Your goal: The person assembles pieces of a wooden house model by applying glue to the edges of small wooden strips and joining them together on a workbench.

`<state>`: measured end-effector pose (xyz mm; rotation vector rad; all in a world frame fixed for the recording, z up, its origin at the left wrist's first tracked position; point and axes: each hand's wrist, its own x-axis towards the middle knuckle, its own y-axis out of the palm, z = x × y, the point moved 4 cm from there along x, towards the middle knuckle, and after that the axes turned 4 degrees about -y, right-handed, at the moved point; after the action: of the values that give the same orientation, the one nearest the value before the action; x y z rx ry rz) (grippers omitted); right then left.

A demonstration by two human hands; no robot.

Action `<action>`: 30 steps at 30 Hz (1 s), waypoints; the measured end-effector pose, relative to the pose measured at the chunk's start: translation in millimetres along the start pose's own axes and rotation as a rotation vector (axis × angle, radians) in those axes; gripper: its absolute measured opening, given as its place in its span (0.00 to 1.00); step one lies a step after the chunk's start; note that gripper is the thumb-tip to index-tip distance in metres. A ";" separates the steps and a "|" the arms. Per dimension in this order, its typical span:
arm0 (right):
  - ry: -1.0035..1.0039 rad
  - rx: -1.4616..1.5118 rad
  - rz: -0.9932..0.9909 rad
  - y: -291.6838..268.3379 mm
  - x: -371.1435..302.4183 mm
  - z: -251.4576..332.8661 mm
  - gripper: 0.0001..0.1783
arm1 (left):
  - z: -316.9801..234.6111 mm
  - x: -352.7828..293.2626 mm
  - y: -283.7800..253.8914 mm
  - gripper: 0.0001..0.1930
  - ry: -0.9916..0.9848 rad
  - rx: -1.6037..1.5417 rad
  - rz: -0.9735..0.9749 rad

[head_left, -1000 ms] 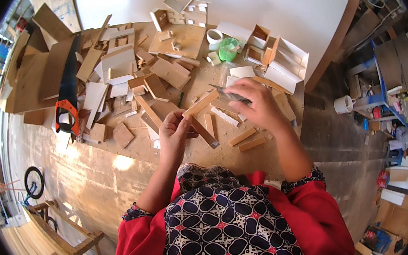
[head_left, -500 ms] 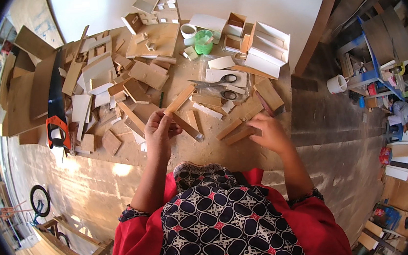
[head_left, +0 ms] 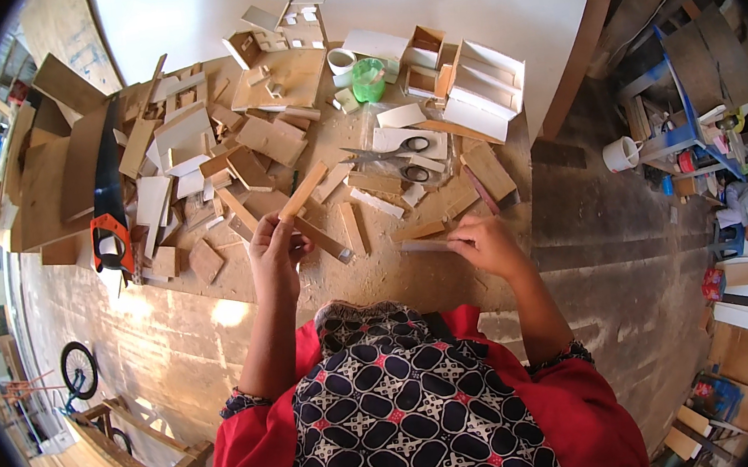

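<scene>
My left hand (head_left: 275, 254) is closed on a short light wood strip (head_left: 305, 190), which slants up and away from my fingers. A darker wood strip (head_left: 326, 239) lies on the table just right of that hand. My right hand (head_left: 489, 246) pinches the right end of another narrow wood strip (head_left: 426, 245), whose far end points left. Close behind this strip lies a wood piece (head_left: 419, 230). A slim reddish-brown tool (head_left: 480, 189), its kind unclear, lies beyond my right hand against a wood block (head_left: 489, 171). Black-handled scissors (head_left: 395, 150) rest farther back.
Wood offcuts (head_left: 270, 140) are heaped at the left of the table, beside a saw with an orange handle (head_left: 111, 243). At the back stand a small wooden model (head_left: 282, 71), a white cup (head_left: 341, 60), a green container (head_left: 369, 81) and a white compartmented box (head_left: 488, 87).
My right hand has gone from spread fingers above the strip to a pinch on its right end, turning that strip slightly. My left hand has shifted a little left and nearer with its strip.
</scene>
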<state>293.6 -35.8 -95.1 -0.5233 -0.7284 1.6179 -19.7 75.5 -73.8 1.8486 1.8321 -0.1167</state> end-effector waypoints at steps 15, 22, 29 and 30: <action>0.040 -0.175 0.050 -17.8 31.5 1.9 0.15 | -0.2 -9.2 -21.0 0.08 0.043 -0.067 -0.065; 0.083 -0.212 -0.275 -20.9 77.9 0.8 0.15 | -12.8 -8.1 -28.2 0.08 0.095 -0.111 -0.093; 0.215 -0.423 -0.134 -5.4 93.8 -18.4 0.12 | -15.1 -7.2 -42.1 0.07 0.120 -0.137 -0.096; 0.205 -0.402 -0.092 -4.8 93.6 -18.7 0.12 | -14.0 -7.3 -46.6 0.07 0.124 -0.142 -0.083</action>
<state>293.7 59.8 -98.9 -0.9172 -0.9125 1.3114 -68.8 71.9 -73.0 1.7162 1.9480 0.0984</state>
